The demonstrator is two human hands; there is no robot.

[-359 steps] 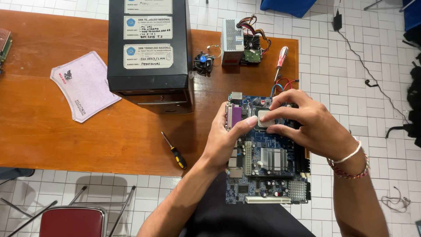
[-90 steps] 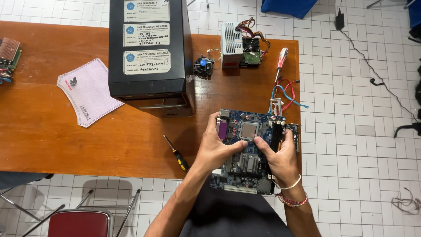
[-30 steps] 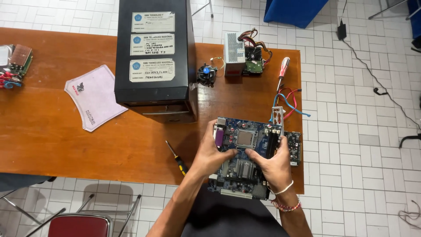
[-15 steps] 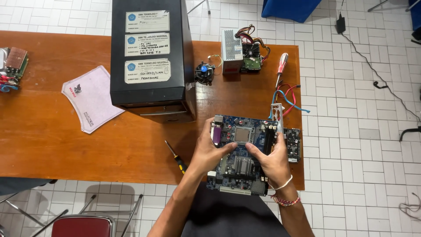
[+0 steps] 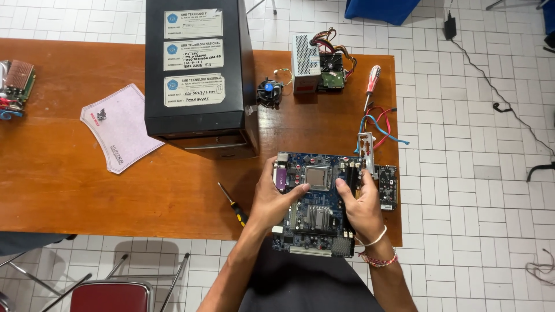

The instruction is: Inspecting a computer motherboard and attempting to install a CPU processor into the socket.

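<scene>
Left hand (image 5: 272, 199): fingers curled, clamped on left edge of blue motherboard (image 5: 315, 222), which lies on the worktop (image 5: 87, 190) at its near edge. Right hand (image 5: 361, 202): gripping the board's right side, fingers pressed on memory slots. Beyond hands: black computer case (image 5: 196, 75) bearing three white rectangular labels. Left: yellow-handled screwdriver (image 5: 233, 204).

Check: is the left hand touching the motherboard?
Touching. The head view shows the left hand gripping the left edge of the motherboard, thumb lying across it toward the processor socket.
</scene>
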